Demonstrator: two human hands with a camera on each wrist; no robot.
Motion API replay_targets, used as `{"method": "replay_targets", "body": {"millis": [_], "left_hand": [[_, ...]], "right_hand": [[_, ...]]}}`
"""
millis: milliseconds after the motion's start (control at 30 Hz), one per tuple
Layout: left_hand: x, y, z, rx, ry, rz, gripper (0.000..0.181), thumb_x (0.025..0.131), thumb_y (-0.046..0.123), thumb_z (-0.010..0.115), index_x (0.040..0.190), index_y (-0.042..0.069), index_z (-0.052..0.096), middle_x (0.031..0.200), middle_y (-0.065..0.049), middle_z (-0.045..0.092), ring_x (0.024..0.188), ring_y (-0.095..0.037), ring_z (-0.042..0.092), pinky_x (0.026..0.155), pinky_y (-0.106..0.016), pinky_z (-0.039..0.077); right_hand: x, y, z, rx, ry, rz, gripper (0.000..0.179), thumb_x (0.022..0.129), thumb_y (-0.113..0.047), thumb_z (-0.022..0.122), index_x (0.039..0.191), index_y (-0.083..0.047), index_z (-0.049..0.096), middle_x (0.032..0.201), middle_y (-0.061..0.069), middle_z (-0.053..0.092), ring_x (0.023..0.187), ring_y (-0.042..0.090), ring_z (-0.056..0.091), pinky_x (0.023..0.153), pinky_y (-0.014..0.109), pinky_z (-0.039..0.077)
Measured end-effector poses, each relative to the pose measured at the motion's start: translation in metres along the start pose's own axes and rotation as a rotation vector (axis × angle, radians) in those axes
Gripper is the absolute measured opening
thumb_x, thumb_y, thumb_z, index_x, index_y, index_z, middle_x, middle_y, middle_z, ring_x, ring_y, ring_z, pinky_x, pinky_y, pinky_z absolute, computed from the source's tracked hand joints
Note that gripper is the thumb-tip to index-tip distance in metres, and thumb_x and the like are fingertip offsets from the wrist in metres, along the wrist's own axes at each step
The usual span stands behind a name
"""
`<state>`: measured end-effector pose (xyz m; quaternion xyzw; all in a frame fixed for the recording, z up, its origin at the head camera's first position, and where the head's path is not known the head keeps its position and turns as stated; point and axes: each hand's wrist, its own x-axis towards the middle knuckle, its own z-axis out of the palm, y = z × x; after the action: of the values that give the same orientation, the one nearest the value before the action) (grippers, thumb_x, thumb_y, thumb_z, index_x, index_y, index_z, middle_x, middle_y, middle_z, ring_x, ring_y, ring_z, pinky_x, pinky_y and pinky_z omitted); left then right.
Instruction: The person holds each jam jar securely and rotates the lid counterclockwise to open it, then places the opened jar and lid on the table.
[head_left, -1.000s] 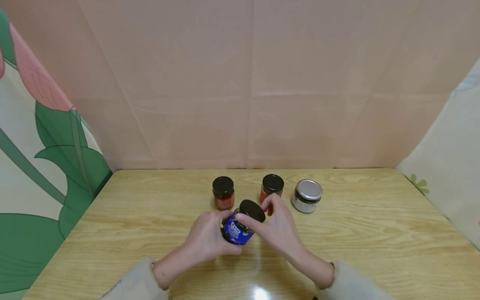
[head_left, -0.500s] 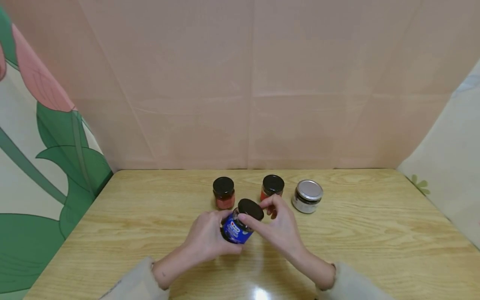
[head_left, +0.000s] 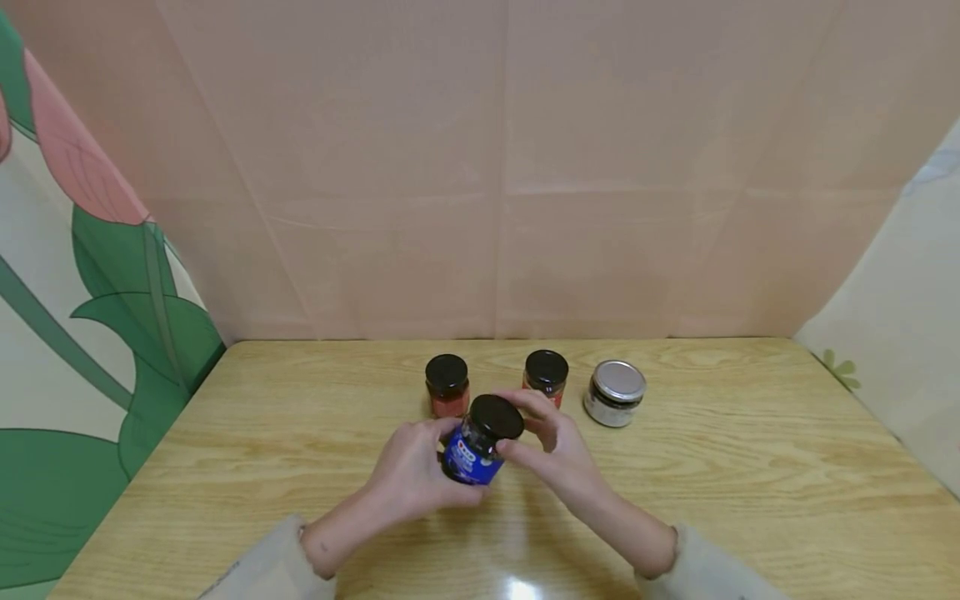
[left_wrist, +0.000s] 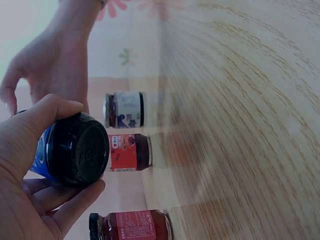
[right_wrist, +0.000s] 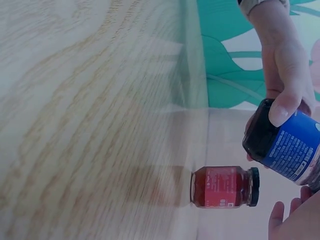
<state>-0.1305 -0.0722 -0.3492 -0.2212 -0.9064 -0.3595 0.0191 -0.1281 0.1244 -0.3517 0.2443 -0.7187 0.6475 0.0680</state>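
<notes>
Slightly left of before, the lid [head_left: 497,416] has the right hand [head_left: 567,458] curled round its edge, while the left hand [head_left: 411,473] grips the tilted blue jar [head_left: 468,462] above the bench [head_left: 322,417]; a loosened grip could drop it.

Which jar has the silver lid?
The rightmost jar in the head view, pale-labelled; the red-labelled jars and the blue-labelled jar in the left hand are black-lidded.

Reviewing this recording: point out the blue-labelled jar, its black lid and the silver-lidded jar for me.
Blue-labelled jar [head_left: 472,462]: head view, on its blue label.
Black lid [head_left: 497,417]: head view, on its flat top.
Silver-lidded jar [left_wrist: 129,109]: left wrist view, on its pale label.
</notes>
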Motion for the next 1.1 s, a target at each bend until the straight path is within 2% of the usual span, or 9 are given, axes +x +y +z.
{"method": "replay_targets", "body": {"millis": [167, 300, 400, 533, 633, 733, 867, 1000, 1100], "left_hand": [[0.000, 0.000, 0.000, -0.032, -0.009, -0.009, 0.054, 0.061, 0.031, 0.087, 0.105, 0.008, 0.066, 0.088, 0.001, 0.070, 0.073, -0.006, 0.062, 0.060, -0.020, 0.050], [0.000, 0.001, 0.000, -0.032, -0.008, -0.009, 0.056, 0.061, 0.031, 0.087, 0.107, 0.007, 0.066, 0.089, 0.000, 0.070, 0.073, -0.007, 0.062, 0.061, -0.020, 0.050], [0.000, 0.001, 0.001, -0.012, 0.001, 0.000, 0.056, 0.060, 0.031, 0.087, 0.106, 0.007, 0.066, 0.088, 0.001, 0.070, 0.073, -0.007, 0.062, 0.061, -0.020, 0.050], [0.000, 0.002, 0.002, 0.031, 0.023, 0.015, 0.054, 0.058, 0.030, 0.086, 0.103, 0.009, 0.067, 0.086, 0.002, 0.069, 0.074, -0.007, 0.061, 0.063, -0.021, 0.049], [0.001, 0.002, 0.002, 0.047, 0.024, 0.015, 0.058, 0.057, 0.029, 0.087, 0.107, 0.007, 0.067, 0.087, 0.001, 0.070, 0.076, -0.009, 0.062, 0.065, -0.023, 0.050], [0.001, 0.001, 0.002, 0.044, 0.013, 0.011, 0.063, 0.058, 0.028, 0.087, 0.112, 0.005, 0.066, 0.090, -0.001, 0.070, 0.078, -0.010, 0.063, 0.068, -0.024, 0.051], [0.001, 0.000, 0.003, 0.053, 0.018, 0.015, 0.062, 0.057, 0.028, 0.087, 0.111, 0.008, 0.066, 0.088, 0.000, 0.069, 0.077, -0.010, 0.062, 0.067, -0.023, 0.050], [0.001, -0.002, 0.003, 0.053, 0.021, 0.014, 0.056, 0.057, 0.028, 0.087, 0.106, 0.010, 0.066, 0.086, 0.001, 0.068, 0.074, -0.009, 0.061, 0.065, -0.023, 0.049], [0.001, -0.003, 0.003, 0.052, 0.015, 0.008, 0.057, 0.058, 0.028, 0.087, 0.108, 0.009, 0.066, 0.089, 0.001, 0.069, 0.077, -0.010, 0.062, 0.067, -0.024, 0.050]], "right_hand": [[0.000, -0.001, -0.002, 0.060, -0.045, -0.028, 0.046, 0.084, -0.002, 0.059, 0.129, 0.008, 0.053, 0.120, 0.006, 0.056, 0.112, 0.008, 0.051, 0.096, 0.032, 0.042], [-0.001, -0.002, -0.001, 0.045, -0.040, 0.001, 0.048, 0.086, -0.003, 0.057, 0.132, 0.006, 0.051, 0.125, 0.013, 0.055, 0.114, 0.014, 0.051, 0.095, 0.036, 0.043], [-0.002, -0.002, 0.001, -0.082, 0.019, 0.057, 0.050, 0.087, -0.011, 0.063, 0.135, 0.000, 0.051, 0.129, 0.013, 0.055, 0.116, 0.020, 0.052, 0.096, 0.041, 0.044], [0.003, -0.002, 0.003, -0.437, 0.094, 0.066, 0.059, 0.079, -0.035, 0.076, 0.128, -0.009, 0.058, 0.121, 0.003, 0.060, 0.111, 0.020, 0.053, 0.092, 0.042, 0.046], [0.011, -0.004, 0.000, -0.724, 0.122, -0.024, 0.053, 0.073, -0.051, 0.076, 0.107, -0.010, 0.066, 0.098, -0.002, 0.060, 0.092, 0.016, 0.051, 0.079, 0.035, 0.044], [0.019, -0.007, -0.003, -0.913, 0.142, -0.080, 0.050, 0.072, -0.063, 0.070, 0.080, -0.015, 0.063, 0.075, -0.005, 0.055, 0.070, 0.012, 0.046, 0.066, 0.028, 0.038], [0.025, -0.013, -0.004, -0.984, 0.130, -0.045, 0.055, 0.069, -0.070, 0.068, 0.059, -0.019, 0.052, 0.057, -0.008, 0.048, 0.053, 0.007, 0.041, 0.056, 0.025, 0.033], [0.026, -0.016, -0.004, -0.973, 0.113, 0.002, 0.056, 0.065, -0.071, 0.071, 0.055, -0.020, 0.050, 0.052, -0.011, 0.046, 0.050, 0.006, 0.041, 0.052, 0.024, 0.032], [0.025, -0.018, -0.004, -0.940, 0.101, 0.039, 0.055, 0.064, -0.070, 0.073, 0.057, -0.020, 0.052, 0.055, -0.009, 0.051, 0.052, 0.006, 0.042, 0.053, 0.024, 0.033]]}}
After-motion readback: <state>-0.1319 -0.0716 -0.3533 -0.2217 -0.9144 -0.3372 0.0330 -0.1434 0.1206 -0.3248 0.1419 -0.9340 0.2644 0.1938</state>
